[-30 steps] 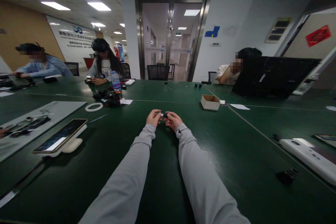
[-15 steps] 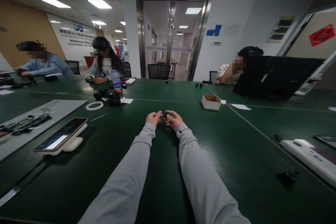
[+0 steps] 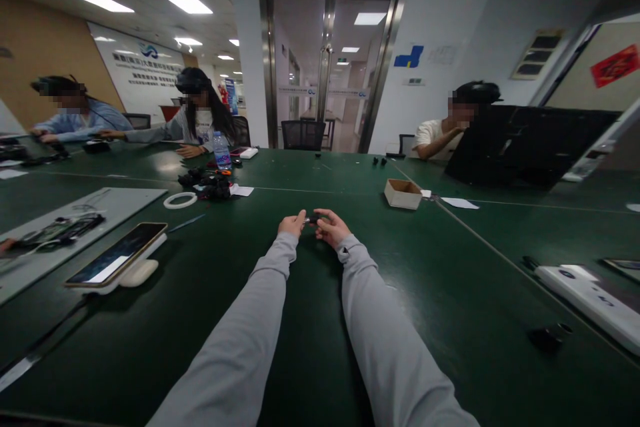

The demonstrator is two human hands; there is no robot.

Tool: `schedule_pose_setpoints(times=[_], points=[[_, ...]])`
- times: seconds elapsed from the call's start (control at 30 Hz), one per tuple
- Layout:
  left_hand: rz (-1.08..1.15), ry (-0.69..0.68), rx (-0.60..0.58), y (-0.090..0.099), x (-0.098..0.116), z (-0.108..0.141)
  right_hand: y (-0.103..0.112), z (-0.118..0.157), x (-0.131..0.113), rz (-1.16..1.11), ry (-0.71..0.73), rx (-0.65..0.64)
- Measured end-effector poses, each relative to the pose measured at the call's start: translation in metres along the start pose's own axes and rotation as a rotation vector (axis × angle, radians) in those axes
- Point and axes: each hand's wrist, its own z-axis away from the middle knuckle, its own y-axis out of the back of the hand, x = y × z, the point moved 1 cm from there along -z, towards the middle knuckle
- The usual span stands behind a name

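Both arms reach forward over the dark green table (image 3: 310, 320), and the hands meet near its middle. Between them is a small black piece with a shiny metallic end (image 3: 312, 219), too small to name exactly. My left hand (image 3: 291, 224) pinches the metallic end between thumb and fingers. From the other side, my right hand (image 3: 332, 228) grips the black part with thumb and fingertips, its index finger arched above. The piece is held just above the tabletop, and fingers hide part of it.
A small open cardboard box (image 3: 403, 195) stands right of the hands. To the left are a white tape ring (image 3: 181, 201), a tangle of black parts (image 3: 210, 185), a phone on a stand (image 3: 120, 257) and a grey board (image 3: 75, 230). A black cylindrical piece (image 3: 550, 337) lies right. Several people sit opposite.
My hands stay nearly in place around the small piece; more of its metallic end shows. Across the table, the long-haired person has stretched an arm out toward the left.
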Motion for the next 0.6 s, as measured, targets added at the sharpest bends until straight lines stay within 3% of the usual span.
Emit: schedule_pose_setpoints(times=[0.17, 0.37, 0.6], points=[[0.085, -0.042, 0.015, -0.001, 0.001, 0.002, -0.001, 0.000, -0.002, -0.019, -0.032, 0.047], [0.304, -0.081, -0.076, -0.002, 0.011, 0.009, -0.002, -0.002, -0.003, -0.044, -0.067, 0.200], [0.398, -0.111, -0.126, 0.001, 0.012, 0.010, -0.006, -0.003, -0.005, -0.048, -0.059, 0.245]])
